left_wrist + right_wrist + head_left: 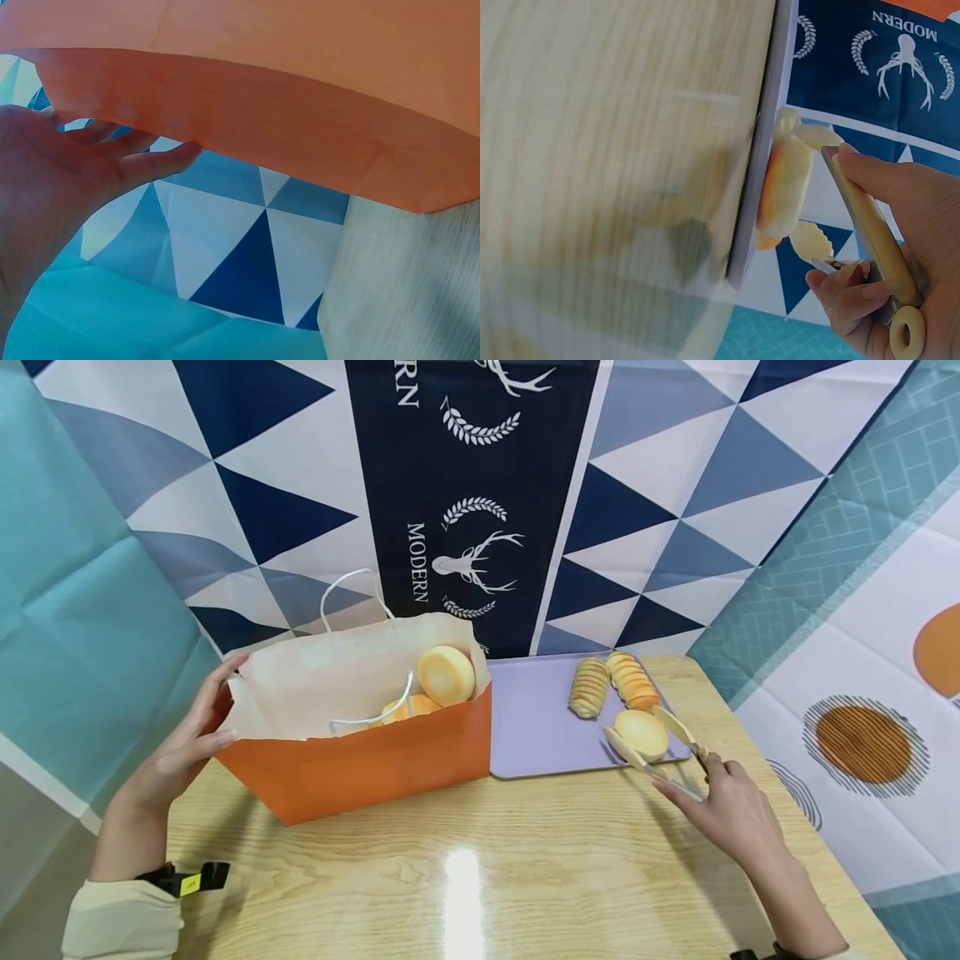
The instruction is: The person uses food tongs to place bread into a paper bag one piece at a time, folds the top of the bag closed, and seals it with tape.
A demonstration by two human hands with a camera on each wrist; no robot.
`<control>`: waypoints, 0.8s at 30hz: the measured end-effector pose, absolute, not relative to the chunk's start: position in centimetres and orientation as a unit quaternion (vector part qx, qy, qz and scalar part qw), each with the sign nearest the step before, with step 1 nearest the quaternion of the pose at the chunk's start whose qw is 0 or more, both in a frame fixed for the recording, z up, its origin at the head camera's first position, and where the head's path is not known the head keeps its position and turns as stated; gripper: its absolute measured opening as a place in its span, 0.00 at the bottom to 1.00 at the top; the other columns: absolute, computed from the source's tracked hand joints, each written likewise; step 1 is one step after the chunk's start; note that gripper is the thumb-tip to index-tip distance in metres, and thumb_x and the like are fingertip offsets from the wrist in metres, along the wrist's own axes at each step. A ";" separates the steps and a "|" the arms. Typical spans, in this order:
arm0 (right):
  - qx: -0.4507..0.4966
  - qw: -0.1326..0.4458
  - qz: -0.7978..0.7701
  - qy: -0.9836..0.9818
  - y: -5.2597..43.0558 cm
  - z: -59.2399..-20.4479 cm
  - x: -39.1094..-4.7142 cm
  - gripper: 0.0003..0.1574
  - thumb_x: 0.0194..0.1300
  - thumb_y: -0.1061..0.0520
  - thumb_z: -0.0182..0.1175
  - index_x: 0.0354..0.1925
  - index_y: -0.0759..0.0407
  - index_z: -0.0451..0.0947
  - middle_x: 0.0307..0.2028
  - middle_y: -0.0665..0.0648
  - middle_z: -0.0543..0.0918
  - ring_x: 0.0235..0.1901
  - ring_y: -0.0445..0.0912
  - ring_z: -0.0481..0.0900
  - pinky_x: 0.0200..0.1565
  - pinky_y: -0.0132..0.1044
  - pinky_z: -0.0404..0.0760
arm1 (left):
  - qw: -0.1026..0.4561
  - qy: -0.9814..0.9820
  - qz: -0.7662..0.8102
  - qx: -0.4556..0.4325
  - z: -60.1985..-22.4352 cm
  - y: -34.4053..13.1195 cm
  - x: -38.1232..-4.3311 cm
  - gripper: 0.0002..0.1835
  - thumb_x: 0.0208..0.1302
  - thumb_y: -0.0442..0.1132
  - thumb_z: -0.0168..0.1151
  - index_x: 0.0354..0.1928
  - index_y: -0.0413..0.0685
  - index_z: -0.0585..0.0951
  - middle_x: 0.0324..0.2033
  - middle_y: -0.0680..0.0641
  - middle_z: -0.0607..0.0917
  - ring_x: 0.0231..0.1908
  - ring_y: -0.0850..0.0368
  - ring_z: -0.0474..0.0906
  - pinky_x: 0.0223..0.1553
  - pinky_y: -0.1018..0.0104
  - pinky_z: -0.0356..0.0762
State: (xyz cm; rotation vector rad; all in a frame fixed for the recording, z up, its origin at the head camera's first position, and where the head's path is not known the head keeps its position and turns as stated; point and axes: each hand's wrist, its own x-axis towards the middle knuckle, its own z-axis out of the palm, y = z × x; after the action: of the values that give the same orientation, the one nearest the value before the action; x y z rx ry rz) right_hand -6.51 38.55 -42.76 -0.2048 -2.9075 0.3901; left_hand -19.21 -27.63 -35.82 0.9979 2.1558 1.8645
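Observation:
My left hand point(183, 739) holds the left side of an orange paper bag point(367, 772), thumb at the front edge and fingers toward the back. In the left wrist view those fingers partly pass behind the bag's orange side point(247, 112). My right hand point(738, 814) grips food tongs point(677, 727), whose two tips stand on either side of a round bun point(641, 735). The bun is on a lilac tray point(525, 727). In the right wrist view the thumb and fingers wrap the tongs' beige handle point(877, 240).
Inside the bag are a round bun point(446, 677) and another bread point(408, 707), partly hidden by a white cord handle point(375, 720). Two ridged rolls point(588, 687) lie at the tray's back right. Patterned cloth point(300, 468) stands behind the wooden table point(390, 877).

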 end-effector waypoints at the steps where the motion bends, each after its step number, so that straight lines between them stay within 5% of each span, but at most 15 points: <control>1: -0.071 0.099 0.132 -0.984 38.6 -42.9 -6.5 0.66 0.58 0.26 0.60 0.62 0.86 0.62 0.42 0.83 0.73 0.24 0.62 0.77 0.20 0.56 0.74 | 0.061 0.712 0.616 0.331 -35.8 -27.6 -19.2 0.43 0.64 0.29 0.41 0.79 0.51 0.38 0.76 0.44 0.36 0.71 0.45 0.39 0.61 0.80 0.58; 24: -0.061 0.094 0.137 -0.984 38.7 -44.1 -7.0 0.59 0.62 0.27 0.57 0.59 0.82 0.67 0.41 0.78 0.76 0.33 0.68 0.78 0.27 0.61 0.75 | 0.057 0.701 0.615 0.357 -35.6 -27.4 -19.0 0.43 0.65 0.27 0.40 0.79 0.48 0.37 0.76 0.44 0.34 0.69 0.43 0.45 0.62 0.78 0.62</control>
State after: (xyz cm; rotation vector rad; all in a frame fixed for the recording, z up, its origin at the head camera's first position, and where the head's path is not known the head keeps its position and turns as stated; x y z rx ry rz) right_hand -7.03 38.73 -44.10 -0.1810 -2.9201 0.4063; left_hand -18.99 -27.36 -35.63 1.0821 2.1257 1.8658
